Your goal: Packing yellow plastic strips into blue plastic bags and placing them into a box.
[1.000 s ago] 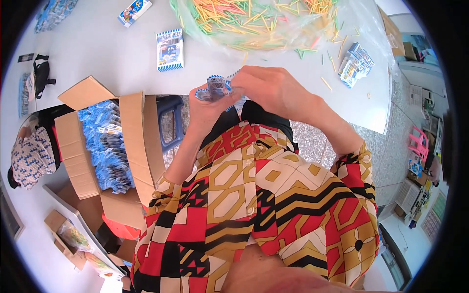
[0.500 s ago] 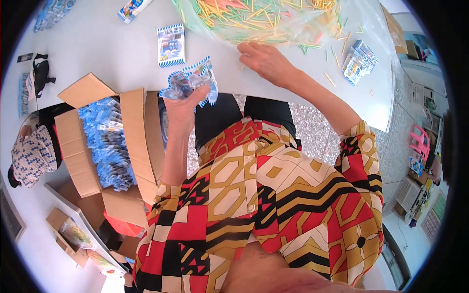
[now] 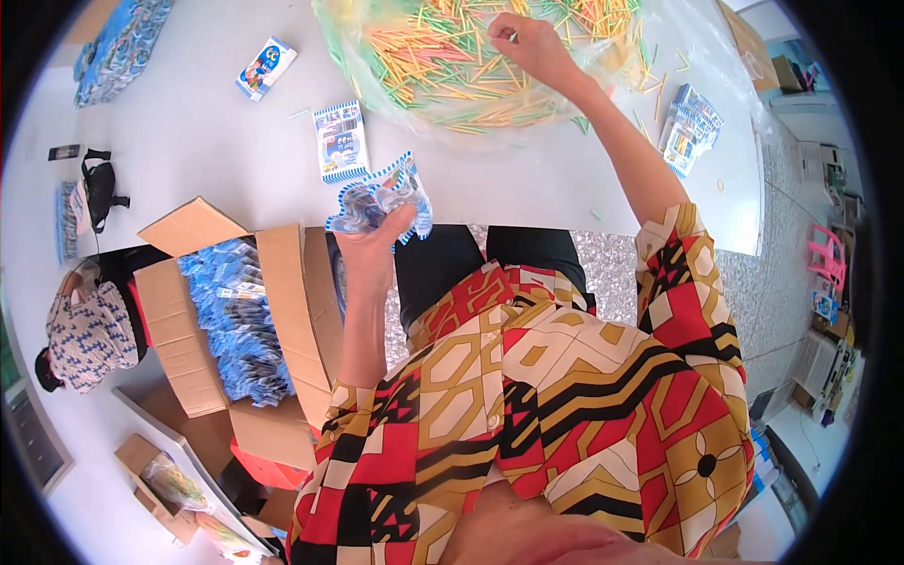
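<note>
My left hand [image 3: 375, 243] is closed around a crinkled plastic packet [image 3: 363, 205], clear with blue-and-white striped edges, held above the table's near edge. It looks open at the top; I cannot tell whether it is one packet or more. My right hand [image 3: 535, 52] is over a pile of thin yellow, green and pink sticks [image 3: 419, 56], fingers curled in a pinch; whatever lies between the fingertips is too small to make out. The sticks lie on a large clear plastic sheet or bag [image 3: 344, 47]. A flat blue-and-white packet [image 3: 340, 141] rests just beyond my left hand.
An open cardboard box [image 3: 280, 311] of blue packets [image 3: 235, 320] stands left of me, below the table [image 3: 235, 160]. More packets [image 3: 122, 47] lie far left, a small blue-white packet [image 3: 265, 68] nearer, a crumpled one [image 3: 689, 130] at right. Another person [image 3: 94, 330] sits at left.
My right hand has moved from the pile's near edge farther into the sticks. My left hand still grips the packet. The whole view has shifted, with the table lower in the picture.
</note>
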Available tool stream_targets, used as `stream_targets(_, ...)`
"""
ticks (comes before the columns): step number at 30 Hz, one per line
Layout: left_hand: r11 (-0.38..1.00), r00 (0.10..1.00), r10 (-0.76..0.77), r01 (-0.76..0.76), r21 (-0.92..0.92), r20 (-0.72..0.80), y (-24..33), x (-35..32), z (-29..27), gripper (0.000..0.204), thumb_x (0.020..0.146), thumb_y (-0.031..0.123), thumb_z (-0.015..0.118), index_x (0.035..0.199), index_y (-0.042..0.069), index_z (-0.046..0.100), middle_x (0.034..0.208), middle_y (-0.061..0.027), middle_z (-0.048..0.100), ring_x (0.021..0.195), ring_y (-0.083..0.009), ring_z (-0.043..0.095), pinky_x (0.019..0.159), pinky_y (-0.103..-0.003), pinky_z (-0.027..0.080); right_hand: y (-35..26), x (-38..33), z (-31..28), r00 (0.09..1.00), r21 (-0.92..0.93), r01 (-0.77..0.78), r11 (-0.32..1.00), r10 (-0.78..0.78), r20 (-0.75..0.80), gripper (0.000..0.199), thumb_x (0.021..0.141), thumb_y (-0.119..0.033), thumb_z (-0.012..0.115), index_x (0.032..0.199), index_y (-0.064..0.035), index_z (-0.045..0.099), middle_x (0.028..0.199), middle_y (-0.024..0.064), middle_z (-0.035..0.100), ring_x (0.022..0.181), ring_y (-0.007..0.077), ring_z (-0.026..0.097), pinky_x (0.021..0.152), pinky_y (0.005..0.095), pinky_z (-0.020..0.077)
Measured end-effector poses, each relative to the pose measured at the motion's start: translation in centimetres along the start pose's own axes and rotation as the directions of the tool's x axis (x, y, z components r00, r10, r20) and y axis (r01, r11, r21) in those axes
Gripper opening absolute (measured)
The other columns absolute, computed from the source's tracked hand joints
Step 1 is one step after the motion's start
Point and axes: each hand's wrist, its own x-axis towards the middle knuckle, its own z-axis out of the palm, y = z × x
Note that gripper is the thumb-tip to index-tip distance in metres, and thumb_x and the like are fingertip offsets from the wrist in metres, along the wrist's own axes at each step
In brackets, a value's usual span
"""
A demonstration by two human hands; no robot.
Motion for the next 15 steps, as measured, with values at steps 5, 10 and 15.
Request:
stream_targets(5, 1.0, 0.999, -0.015, 0.015, 0.01, 0.044, -0.1, 0.2, -0.7, 0.042, 0.072, -0.005, 0.071, 0.111, -0.001, 0.055, 0.099, -0.0075, 0.061, 0.087, -0.0136, 0.06, 0.079, -0.028, 0.049, 2.6, 0.6, -1.2, 0.992, -0.15, 0.07, 0.986, -0.053, 0.118, 0.008, 0.074, -0.01, 0.059, 0.077, -0.0025, 0.061, 0.075, 0.0134, 0.063, 0.07, 0.0292, 0.062, 0.065, 0.0381, 0.0481)
stream_targets(10, 0.999, 0.997, -0.053, 0.053, -0.007, 0.063, -0.6, 0.3, -0.2, 0.041, 0.072, -0.005, 0.071, 0.11, -0.001, 0.055, 0.098, -0.0075, 0.062, 0.087, -0.0137, 0.06, 0.079, -0.028, 0.05, 3.1, -0.1, -1.7, 0.951, -0.127, 0.224, 0.966, -0.188, 0.244, 0.017, 0.073, -0.013, 0.061, 0.087, -0.0036, 0.061, 0.093, 0.0144, 0.061, 0.088, 0.0316, 0.059, 0.075, 0.0408, 0.046)
stream_targets(15, 0.996, 0.992, -0.082, 0.084, -0.021, 0.091, -0.8, 0.1, -0.1, 0.041, 0.07, -0.007, 0.072, 0.108, -0.002, 0.056, 0.098, -0.0079, 0.062, 0.086, -0.0134, 0.06, 0.079, -0.029, 0.05, 0.6, -0.4, -1.4, 0.958, -0.123, 0.182, 0.976, -0.148, 0.246, 0.03, 0.07, -0.017, 0.064, 0.096, -0.0033, 0.059, 0.1, 0.0142, 0.059, 0.093, 0.0324, 0.057, 0.079, 0.0411, 0.0456)
